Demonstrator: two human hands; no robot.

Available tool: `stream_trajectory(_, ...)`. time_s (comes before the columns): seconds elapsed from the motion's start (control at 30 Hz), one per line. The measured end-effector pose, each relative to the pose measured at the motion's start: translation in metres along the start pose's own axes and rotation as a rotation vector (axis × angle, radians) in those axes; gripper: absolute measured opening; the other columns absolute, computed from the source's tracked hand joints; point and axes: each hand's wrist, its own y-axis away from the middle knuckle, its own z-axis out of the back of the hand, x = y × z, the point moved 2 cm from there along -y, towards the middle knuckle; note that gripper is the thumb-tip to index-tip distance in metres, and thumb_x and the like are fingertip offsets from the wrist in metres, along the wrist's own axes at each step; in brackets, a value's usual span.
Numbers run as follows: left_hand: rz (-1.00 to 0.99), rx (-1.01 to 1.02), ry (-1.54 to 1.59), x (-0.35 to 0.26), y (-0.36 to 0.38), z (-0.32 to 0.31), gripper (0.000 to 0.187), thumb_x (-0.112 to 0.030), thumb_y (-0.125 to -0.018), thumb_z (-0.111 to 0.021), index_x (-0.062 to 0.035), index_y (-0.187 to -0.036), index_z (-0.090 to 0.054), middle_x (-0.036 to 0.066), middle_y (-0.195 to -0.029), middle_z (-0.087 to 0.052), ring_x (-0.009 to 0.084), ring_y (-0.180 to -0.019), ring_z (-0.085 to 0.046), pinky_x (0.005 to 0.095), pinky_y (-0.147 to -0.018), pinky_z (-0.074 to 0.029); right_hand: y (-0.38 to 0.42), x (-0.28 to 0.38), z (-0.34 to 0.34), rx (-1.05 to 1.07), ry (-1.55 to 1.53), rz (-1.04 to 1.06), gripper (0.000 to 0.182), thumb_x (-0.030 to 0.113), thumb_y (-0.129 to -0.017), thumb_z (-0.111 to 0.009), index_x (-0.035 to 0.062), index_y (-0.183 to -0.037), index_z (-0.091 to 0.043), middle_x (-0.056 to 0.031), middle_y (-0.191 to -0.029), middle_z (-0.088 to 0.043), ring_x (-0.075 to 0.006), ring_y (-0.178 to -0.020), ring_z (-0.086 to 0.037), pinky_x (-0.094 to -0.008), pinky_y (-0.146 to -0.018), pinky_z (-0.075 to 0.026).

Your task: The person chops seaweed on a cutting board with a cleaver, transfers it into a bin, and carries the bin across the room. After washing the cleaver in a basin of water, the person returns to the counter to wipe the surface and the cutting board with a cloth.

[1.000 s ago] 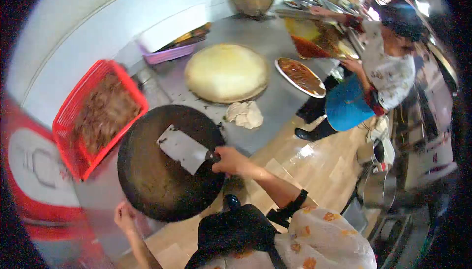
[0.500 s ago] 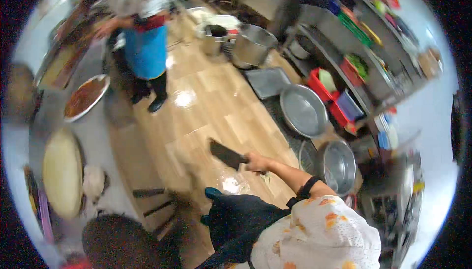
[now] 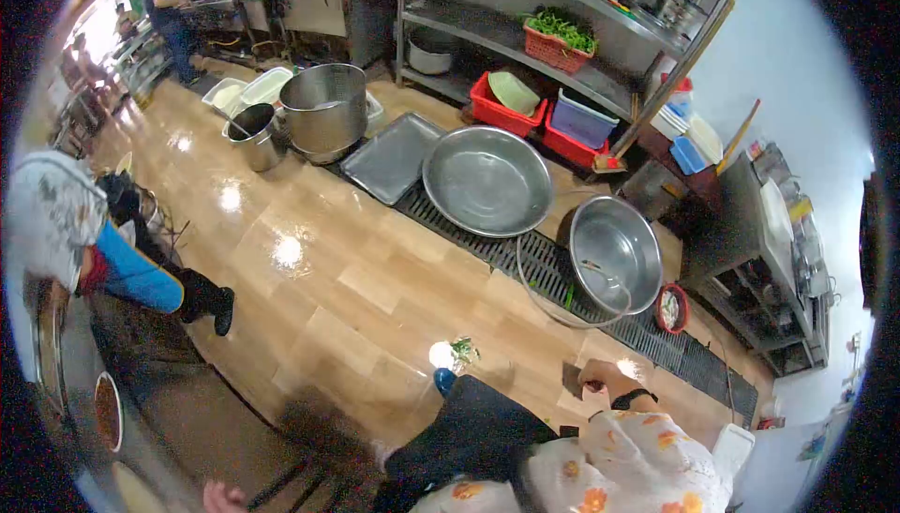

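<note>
My right hand [image 3: 607, 380] is closed at the lower right, below the camera. A cleaver is in it, its dark blade [image 3: 572, 381] foreshortened and partly visible beside the fingers. My left hand [image 3: 223, 496] shows only in part at the bottom left edge, its fingers slightly apart with nothing seen in them. It is near the worktable, where a white oval dish [image 3: 110, 412] of reddish-brown food stands. A bunch of green leaves [image 3: 464, 354] lies on the floor just past my shoe.
Large metal basins [image 3: 487, 181] and a flat tray [image 3: 392, 158] stand along a floor drain grate [image 3: 689, 363]. Behind them is a metal shelf [image 3: 478, 27] with a basket of greens [image 3: 560, 41]. A tall pot [image 3: 324, 105] stands farther back. A co-worker in a blue apron [image 3: 139, 269] is at left.
My view has swung right, bringing the basins and shelf toward the middle. My right hand has drawn in closer to my body with the cleaver. A left hand now shows at the bottom edge.
</note>
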Motion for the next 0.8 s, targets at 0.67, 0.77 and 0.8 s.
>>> stream_trajectory(0.67, -0.136, 0.898, -0.100, 0.160, 0.033, -0.418, 0.003, -0.007, -0.083, -0.061, -0.0046, -0.082, -0.060, 0.010, -0.079, -0.064, 0.0204, -0.064, -0.060, 0.0343, -0.061, -0.051, -0.068, 0.267, 0.273, -0.420, 0.298, 0.212, 0.038, 0.029, -0.078, -0.057, -0.0047, -0.096, -0.060, -0.0235, -0.088, -0.065, -0.0365, -0.080, -0.065, -0.0475, -0.075, -0.050)
stream_trajectory(0.77, 0.714, 0.836, 0.015, 0.076, 0.041, -0.503, 0.008, -0.013, -0.085, -0.064, -0.0086, -0.088, -0.058, 0.008, -0.071, -0.060, 0.0180, -0.049, -0.054, 0.0330, -0.040, -0.047, -0.127, 0.303, 0.328, -0.510, 0.376, 0.344, 0.041, 0.035, -0.081, -0.056, -0.0037, -0.096, -0.059, -0.0227, -0.083, -0.065, -0.0379, -0.077, -0.065, -0.0479, -0.072, -0.051)
stream_trajectory(0.8, 0.714, 0.946, -0.090, 0.065, 0.042, -0.522, 0.010, -0.015, -0.085, -0.064, -0.0088, -0.090, -0.057, 0.006, -0.069, -0.059, 0.0169, -0.049, -0.053, 0.0321, -0.039, -0.046, -0.150, 0.313, 0.343, -0.552, 0.390, 0.385, 0.043, 0.037, -0.083, -0.054, -0.0043, -0.096, -0.057, -0.0224, -0.080, -0.065, -0.0384, -0.074, -0.065, -0.0474, -0.069, -0.052)
